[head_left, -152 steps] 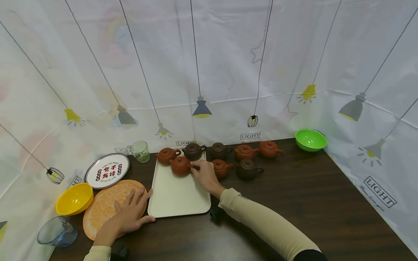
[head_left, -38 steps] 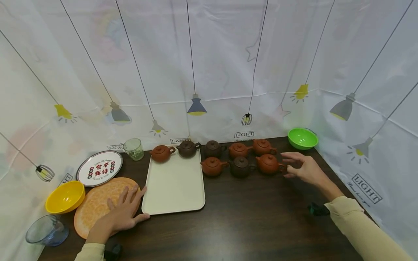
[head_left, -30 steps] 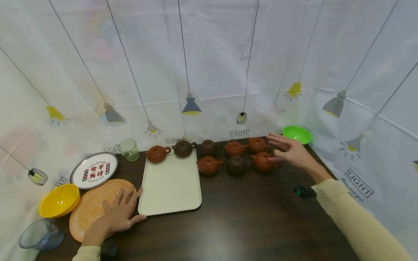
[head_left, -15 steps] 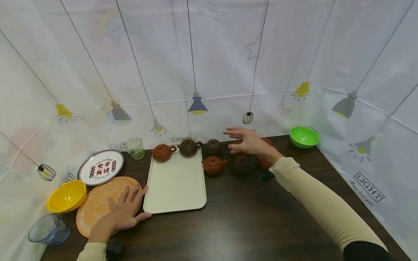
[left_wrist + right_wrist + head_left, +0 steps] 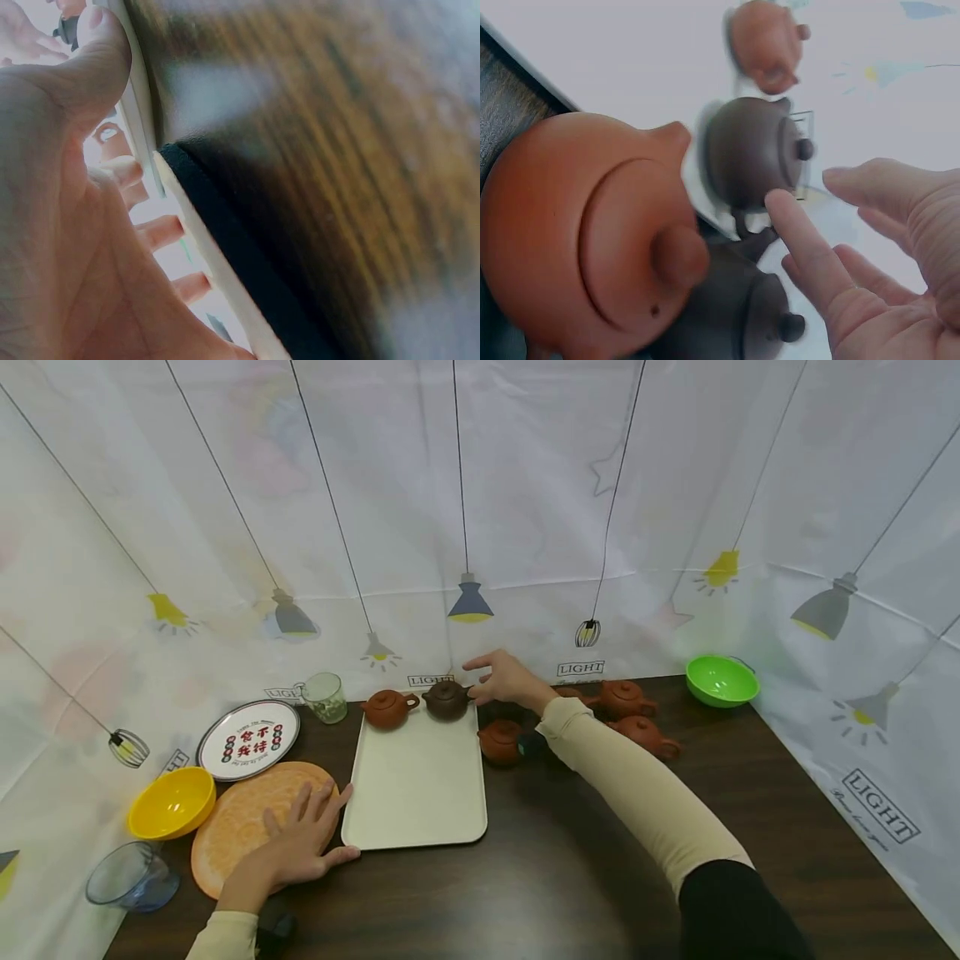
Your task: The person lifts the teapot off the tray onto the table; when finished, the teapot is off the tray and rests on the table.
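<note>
Two small clay teapots stand at the far end of the cream tray (image 5: 420, 793): a reddish-brown teapot (image 5: 386, 708) and, right of it, a dark brown teapot (image 5: 446, 700). My right hand (image 5: 512, 683) hovers by the dark teapot's handle, thumb and forefinger apart. In the right wrist view, a fingertip (image 5: 780, 202) is close to that dark teapot (image 5: 746, 154); contact is unclear. My left hand (image 5: 296, 843) lies spread on the round orange mat (image 5: 225, 835), its thumb at the tray's near left corner.
Right of the tray are a red teapot (image 5: 498, 743) and several more, partly hidden by my right arm. A green bowl (image 5: 722, 683) stands far right. Leftward are a glass (image 5: 325, 700), a white plate (image 5: 232, 752), a yellow bowl (image 5: 171, 806) and a bluish glass (image 5: 131, 881).
A red teapot that was on the tray now stands at the right end of the front row, released. My right hand has since moved left to the dark teapot. The left hand stays put.
</note>
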Tool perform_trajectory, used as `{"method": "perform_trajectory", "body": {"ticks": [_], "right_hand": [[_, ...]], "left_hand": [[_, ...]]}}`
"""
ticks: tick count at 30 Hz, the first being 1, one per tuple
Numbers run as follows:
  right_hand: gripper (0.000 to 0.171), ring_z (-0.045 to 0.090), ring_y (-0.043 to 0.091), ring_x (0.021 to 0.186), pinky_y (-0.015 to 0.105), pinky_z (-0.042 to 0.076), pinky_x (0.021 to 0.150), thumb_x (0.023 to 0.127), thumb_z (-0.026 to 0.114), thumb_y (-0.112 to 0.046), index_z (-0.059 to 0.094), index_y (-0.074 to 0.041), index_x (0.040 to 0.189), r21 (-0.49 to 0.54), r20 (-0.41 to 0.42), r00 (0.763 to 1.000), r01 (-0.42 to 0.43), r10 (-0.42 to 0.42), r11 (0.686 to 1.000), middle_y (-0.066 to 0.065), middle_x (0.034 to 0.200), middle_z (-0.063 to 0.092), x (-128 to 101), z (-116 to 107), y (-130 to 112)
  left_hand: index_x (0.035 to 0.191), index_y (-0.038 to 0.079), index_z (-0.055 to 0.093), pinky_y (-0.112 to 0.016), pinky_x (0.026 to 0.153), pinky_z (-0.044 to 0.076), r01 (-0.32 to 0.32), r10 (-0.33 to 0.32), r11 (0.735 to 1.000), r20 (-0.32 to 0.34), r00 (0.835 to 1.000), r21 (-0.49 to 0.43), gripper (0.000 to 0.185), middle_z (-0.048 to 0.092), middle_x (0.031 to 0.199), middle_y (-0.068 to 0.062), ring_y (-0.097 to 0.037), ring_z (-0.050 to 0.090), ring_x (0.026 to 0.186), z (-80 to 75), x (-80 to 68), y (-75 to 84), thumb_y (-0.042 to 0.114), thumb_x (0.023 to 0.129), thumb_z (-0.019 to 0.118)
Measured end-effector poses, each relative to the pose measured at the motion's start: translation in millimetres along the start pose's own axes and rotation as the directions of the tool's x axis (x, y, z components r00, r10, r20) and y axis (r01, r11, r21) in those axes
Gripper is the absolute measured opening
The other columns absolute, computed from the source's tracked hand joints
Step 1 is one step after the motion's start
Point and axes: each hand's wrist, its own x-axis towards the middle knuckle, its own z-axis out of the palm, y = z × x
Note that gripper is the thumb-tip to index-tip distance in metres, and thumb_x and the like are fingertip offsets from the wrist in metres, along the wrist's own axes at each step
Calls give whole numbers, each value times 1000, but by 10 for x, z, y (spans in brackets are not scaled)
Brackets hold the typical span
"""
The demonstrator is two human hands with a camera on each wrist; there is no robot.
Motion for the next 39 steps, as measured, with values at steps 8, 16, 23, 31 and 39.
{"method": "perform_trajectory", "body": {"ticks": [8, 16, 23, 31, 39], "right_hand": [[31, 59, 21, 80, 29, 45, 70, 93, 62, 3, 77, 3, 121, -339, -79, 997, -12, -16, 941, 15, 104, 75, 229, 264, 78], [30, 35, 16, 64, 30, 34, 63, 100, 56, 10, 72, -4, 79, -422, -166, 986, -57, -15, 905, 5, 68, 56, 264, 452, 148], [36, 30, 15, 60, 31, 34, 62, 103, 53, 11, 65, -2, 72, -377, -189, 980, -19, -56, 926, 3, 63, 43, 223, 457, 171], [26, 42, 14, 62, 30, 40, 64, 103, 58, 10, 83, 4, 98, -443, -196, 978, -20, -75, 896, 9, 70, 67, 201, 449, 175], [34, 35, 12, 59, 27, 37, 61, 100, 61, 10, 76, 0, 71, -457, -206, 969, 30, -138, 889, 20, 81, 76, 221, 496, 185]], "left_hand": [[173, 20, 19, -98, 101, -7, 11, -11, 1000, -9, 1000, 8, 99, 9, 178, -25, -61, -4, 161, 18, 1, -16, 65, 98, 66], [173, 20, 19, -98, 102, -8, -2, 2, 1000, -4, 1000, -4, 100, 10, 178, -25, -61, -5, 161, 67, 26, -5, 67, 98, 65], [173, 21, 18, -98, 102, -9, 5, -5, 1000, -7, 1000, 0, 100, 9, 178, -25, -61, -5, 161, 71, 34, -11, 67, 98, 65], [173, 22, 19, -97, 103, -9, 18, -18, 1000, 5, 1000, 1, 100, 8, 179, -25, -60, -5, 162, 67, 52, -2, 67, 98, 65], [173, 20, 19, -97, 103, -8, 26, -26, 1000, 3, 1000, 5, 100, 10, 178, -25, -60, -3, 161, 51, 38, -9, 66, 97, 67]]}}
